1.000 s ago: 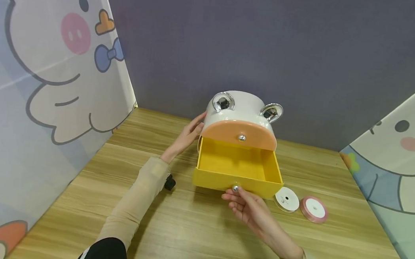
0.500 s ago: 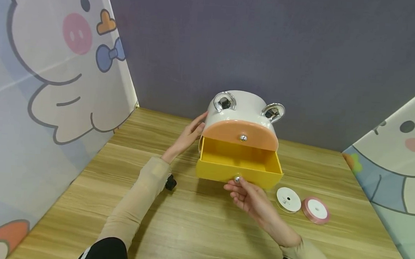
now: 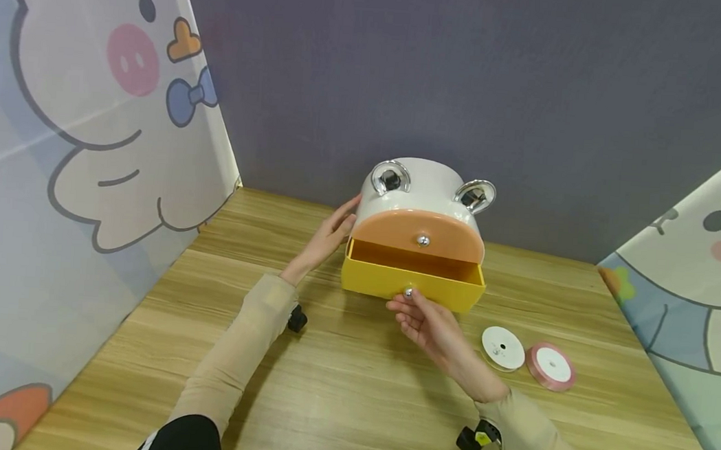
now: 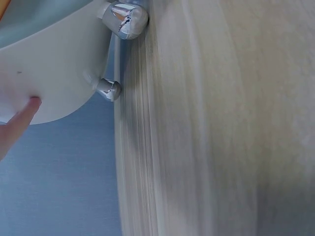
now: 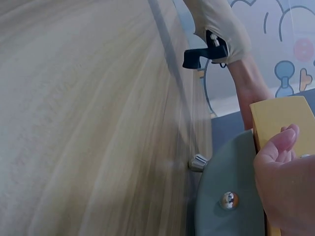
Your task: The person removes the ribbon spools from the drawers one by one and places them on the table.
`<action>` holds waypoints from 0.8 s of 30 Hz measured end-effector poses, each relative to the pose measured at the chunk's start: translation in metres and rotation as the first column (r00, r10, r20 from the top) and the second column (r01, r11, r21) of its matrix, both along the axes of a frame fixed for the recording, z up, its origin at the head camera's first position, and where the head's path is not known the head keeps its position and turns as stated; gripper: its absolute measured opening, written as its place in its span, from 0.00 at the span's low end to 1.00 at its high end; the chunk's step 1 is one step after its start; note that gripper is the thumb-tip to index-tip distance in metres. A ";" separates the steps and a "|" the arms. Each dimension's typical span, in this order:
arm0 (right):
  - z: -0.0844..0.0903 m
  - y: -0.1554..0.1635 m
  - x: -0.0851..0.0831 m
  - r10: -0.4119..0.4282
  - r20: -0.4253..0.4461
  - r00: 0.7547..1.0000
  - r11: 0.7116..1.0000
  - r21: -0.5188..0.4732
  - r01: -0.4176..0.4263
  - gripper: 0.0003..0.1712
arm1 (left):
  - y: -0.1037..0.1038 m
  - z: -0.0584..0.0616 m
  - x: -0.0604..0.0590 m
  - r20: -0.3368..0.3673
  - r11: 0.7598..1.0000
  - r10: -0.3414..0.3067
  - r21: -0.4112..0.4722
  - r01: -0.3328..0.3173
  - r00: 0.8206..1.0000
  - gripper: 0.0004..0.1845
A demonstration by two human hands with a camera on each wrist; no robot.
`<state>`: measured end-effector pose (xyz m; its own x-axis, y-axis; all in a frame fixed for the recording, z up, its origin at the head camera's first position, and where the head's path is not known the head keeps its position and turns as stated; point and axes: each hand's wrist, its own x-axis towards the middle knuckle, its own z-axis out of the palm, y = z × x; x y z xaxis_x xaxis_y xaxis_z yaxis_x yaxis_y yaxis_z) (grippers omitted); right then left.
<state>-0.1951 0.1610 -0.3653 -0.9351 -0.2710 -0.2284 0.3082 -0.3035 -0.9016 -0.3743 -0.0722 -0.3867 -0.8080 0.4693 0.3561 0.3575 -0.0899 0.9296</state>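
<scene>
There stood the drawer box [image 3: 428,177] in front of you, upright on the wood-grain surface [image 3: 326,388], close to the dark wall [image 3: 444,72], and what a glossy piece it was! White shell, domed on top, with two silver eye-like ornaments [image 3: 475,195] sticking out left and right, each shiny at the rim and dark in the middle. Below them came the orange drawer front [image 3: 388,230], smooth and arched, flush with the shell, its round upper knob [image 3: 423,241] gleaming at the centre. And beneath that, the yellow drawer [image 3: 372,277]! It jutted partway out, only a shaded strip of its inside showing under the orange. From your right wrist you caught more: a rounded grey-green panel [image 5: 229,172] below the drawer with its own bright lower knob [image 5: 229,200], and a silver foot [image 5: 198,163] beside it.

Your right hand [image 3: 437,333] was at the front, thumb and first finger narrow about the yellow drawer's silver knob [image 3: 409,293], the other fingers loosely bent beneath. Over on the other flank, your left hand [image 3: 322,242] lay along the white side, fingers extended and apart, a fingertip touching the shell. Off to the right, near the box, lay a white spool [image 3: 494,341] and, just beside it, a pink spool [image 3: 553,365], both flat.
</scene>
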 end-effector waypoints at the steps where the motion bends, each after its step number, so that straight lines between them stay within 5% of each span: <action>1: 0.000 0.000 -0.002 0.001 -0.002 1.000 1.000 -0.004 -0.001 0.18 | 0.000 0.000 0.000 0.000 1.000 -0.001 0.001 0.001 1.000 0.27; 24: 0.000 0.001 -0.039 -0.026 0.000 1.000 0.994 -0.107 0.026 0.19 | 0.004 -0.003 0.002 -0.015 0.999 0.020 0.025 -0.020 1.000 0.30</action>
<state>-0.2336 0.1622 -0.3651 -0.9425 -0.2692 -0.1979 0.2975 -0.4066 -0.8638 -0.3726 -0.0685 -0.3894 -0.8115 0.4440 0.3800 0.3739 -0.1054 0.9215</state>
